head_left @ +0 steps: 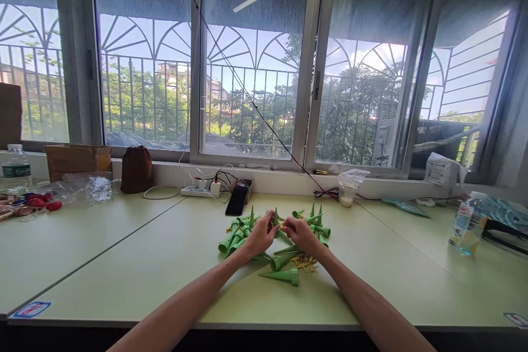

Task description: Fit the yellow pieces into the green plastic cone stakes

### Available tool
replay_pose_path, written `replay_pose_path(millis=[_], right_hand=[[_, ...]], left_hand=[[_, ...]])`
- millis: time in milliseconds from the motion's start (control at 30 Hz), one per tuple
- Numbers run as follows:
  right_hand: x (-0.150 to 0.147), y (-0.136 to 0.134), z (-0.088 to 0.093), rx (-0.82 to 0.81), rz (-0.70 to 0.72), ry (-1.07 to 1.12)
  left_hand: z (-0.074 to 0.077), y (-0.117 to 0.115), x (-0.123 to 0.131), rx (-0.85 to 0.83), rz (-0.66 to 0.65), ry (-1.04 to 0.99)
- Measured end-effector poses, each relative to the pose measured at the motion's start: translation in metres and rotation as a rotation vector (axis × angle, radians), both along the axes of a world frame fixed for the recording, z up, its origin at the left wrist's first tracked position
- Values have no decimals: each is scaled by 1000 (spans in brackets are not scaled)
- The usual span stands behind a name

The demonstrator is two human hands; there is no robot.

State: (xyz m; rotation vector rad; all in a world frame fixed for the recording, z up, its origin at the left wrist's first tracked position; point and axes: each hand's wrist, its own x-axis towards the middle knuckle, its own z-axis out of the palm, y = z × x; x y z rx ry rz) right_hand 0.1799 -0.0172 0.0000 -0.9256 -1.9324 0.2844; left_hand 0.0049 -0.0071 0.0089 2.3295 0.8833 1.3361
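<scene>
Over a heap of green plastic spikes, my left hand (263, 232) is closed around one upright green spike (276, 216), its tip pointing up. My right hand (303, 234) meets it from the other side, fingers pinched together; a small yellow piece (282, 226) seems to show at the fingertips, partly hidden. Below the hands lies a loose green spike (280, 276) with a wide ribbed cap end, its point to the left. Small yellow branched pieces (306, 262) are piled by my right wrist. Several more spikes (236, 239) lie left of my left hand.
Behind the heap are a black phone (236, 200) and a power strip (201, 192) with cables. A plastic bottle (467, 224) stands at the right. A brown pouch (137, 169), a cardboard box (78, 162) and red balls (39, 202) are at the left. Windows line the back.
</scene>
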Motion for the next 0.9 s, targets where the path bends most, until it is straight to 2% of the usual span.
replay_pose_path(millis=[467, 700, 900], right_hand=[[3, 4, -6, 70, -20, -120], [-1, 1, -2, 27, -50, -65], [-3, -2, 1, 30, -69, -41]], left_hand=[[0, 1, 0, -1, -42, 8], [1, 1, 2, 15, -11, -21], [0, 3, 3, -59, 8, -53]])
